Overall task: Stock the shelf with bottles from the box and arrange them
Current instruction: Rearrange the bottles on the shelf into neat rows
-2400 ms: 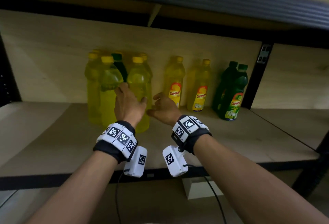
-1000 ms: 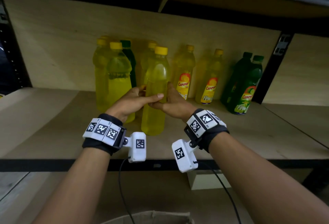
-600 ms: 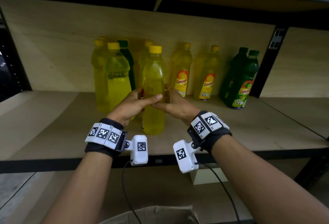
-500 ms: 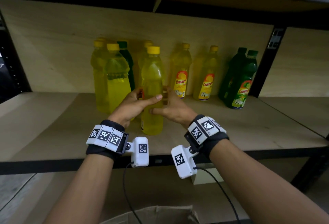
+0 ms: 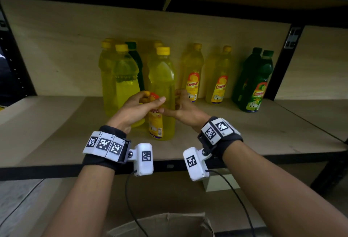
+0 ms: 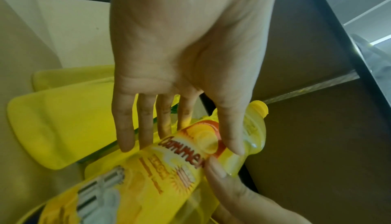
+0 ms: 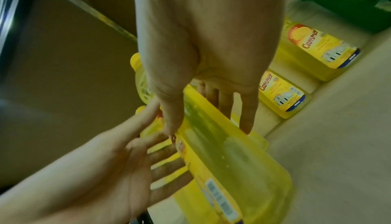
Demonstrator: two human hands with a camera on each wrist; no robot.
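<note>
A yellow bottle (image 5: 162, 78) with a yellow cap stands upright near the front middle of the wooden shelf (image 5: 244, 139). Its orange "Cammer" label (image 6: 186, 157) faces partly toward me. My left hand (image 5: 140, 108) grips it from the left, thumb across the label and fingers behind, as the left wrist view shows (image 6: 184, 120). From the right, my right hand (image 5: 180, 107) holds the same bottle (image 7: 222, 152), thumb in front and fingers (image 7: 247, 110) round the back. The two thumbs almost touch at the front.
Several yellow bottles (image 5: 122, 78) and a dark green one (image 5: 134, 56) stand behind on the left. Two labelled yellow bottles (image 5: 193, 73) and two green bottles (image 5: 254, 80) line the back right. A black post (image 5: 282, 63) bounds the bay. An open cardboard box (image 5: 165, 223) sits below.
The bottle has been brought forward from the group and turned on the shelf, so its label now shows at the front. Both hands have stayed on it.
</note>
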